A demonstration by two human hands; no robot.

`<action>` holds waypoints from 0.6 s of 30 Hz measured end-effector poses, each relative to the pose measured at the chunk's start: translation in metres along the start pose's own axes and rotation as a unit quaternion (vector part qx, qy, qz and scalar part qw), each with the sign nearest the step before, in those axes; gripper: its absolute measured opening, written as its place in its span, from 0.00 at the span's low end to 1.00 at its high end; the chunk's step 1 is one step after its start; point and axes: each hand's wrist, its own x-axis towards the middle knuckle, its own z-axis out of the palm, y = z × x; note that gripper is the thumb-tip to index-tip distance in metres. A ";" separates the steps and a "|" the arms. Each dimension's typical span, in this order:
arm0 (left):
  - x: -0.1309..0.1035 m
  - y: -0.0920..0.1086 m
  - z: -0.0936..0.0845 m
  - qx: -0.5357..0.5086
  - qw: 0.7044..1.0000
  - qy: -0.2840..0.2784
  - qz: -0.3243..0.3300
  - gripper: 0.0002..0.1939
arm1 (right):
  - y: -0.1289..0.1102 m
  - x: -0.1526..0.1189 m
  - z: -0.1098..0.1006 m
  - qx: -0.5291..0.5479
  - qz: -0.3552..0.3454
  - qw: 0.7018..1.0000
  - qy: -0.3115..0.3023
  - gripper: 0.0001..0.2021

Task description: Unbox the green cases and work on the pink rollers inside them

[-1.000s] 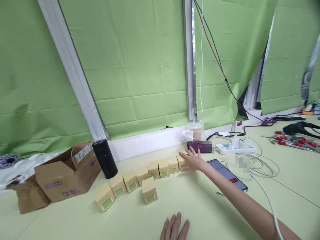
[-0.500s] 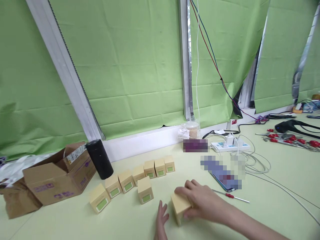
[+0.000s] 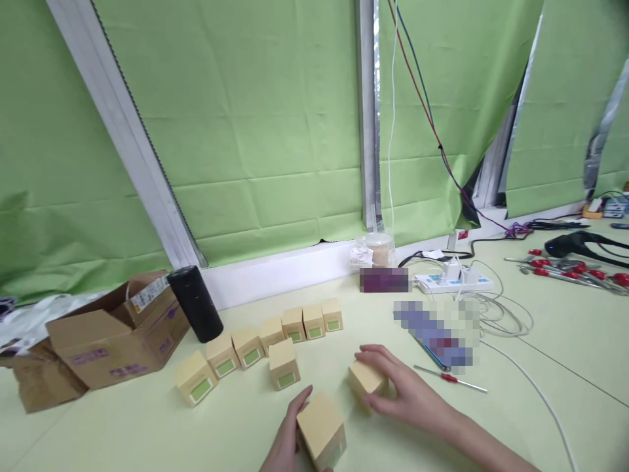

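Note:
My left hand (image 3: 287,436) is closed around a small tan cardboard box (image 3: 322,426) at the bottom middle, fingers along its left side. Just to the right, my right hand (image 3: 393,387) grips a second tan box (image 3: 364,379) between thumb and fingers. A third small box (image 3: 284,366) with a green label stands by itself in front of a slanting row of several like boxes (image 3: 248,347). The undersides of the two held boxes are hidden, so I cannot tell whether they touch the table.
An open brown carton (image 3: 113,354) and a black cylinder (image 3: 195,305) stand at the left. Toward the right are a blurred-out phone-like object (image 3: 432,337), a red-handled screwdriver (image 3: 449,378), a power strip (image 3: 455,282) with cables, and several red-handled tools (image 3: 565,270). A lidded cup (image 3: 378,249) stands by the wall.
My left hand, open beside a box before, now holds one nearer the bottom edge. My right hand has moved slightly up and right with a box in its fingers. The view has shifted a little.

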 end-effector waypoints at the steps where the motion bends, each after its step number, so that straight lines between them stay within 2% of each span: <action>1: -0.001 0.003 0.000 0.001 1.000 -0.006 -0.016 0.42 | 0.003 0.000 -0.001 -0.013 0.002 1.000 0.007 0.25; 4: 0.001 0.021 0.001 0.016 0.998 0.006 -0.062 0.38 | 0.006 -0.004 0.004 -0.053 -0.012 0.997 0.050 0.29; 7: 0.004 0.041 0.003 0.049 0.996 0.041 -0.059 0.32 | -0.002 -0.017 0.022 -0.011 -0.039 0.994 0.101 0.23; 10: 0.002 0.050 0.005 0.142 0.987 0.076 0.007 0.36 | -0.015 -0.034 0.048 0.161 0.014 0.985 0.065 0.19; 12: -0.001 0.050 0.007 0.245 0.963 0.082 0.076 0.38 | -0.023 -0.042 0.063 0.248 0.071 0.966 0.020 0.20; 15: -0.005 0.051 0.008 0.366 0.911 0.065 0.180 0.35 | -0.028 -0.045 0.073 0.294 0.114 0.949 0.000 0.20; 18: -0.004 0.054 0.008 0.406 0.885 0.064 0.218 0.30 | -0.028 -0.042 0.074 0.325 0.142 0.935 -0.016 0.19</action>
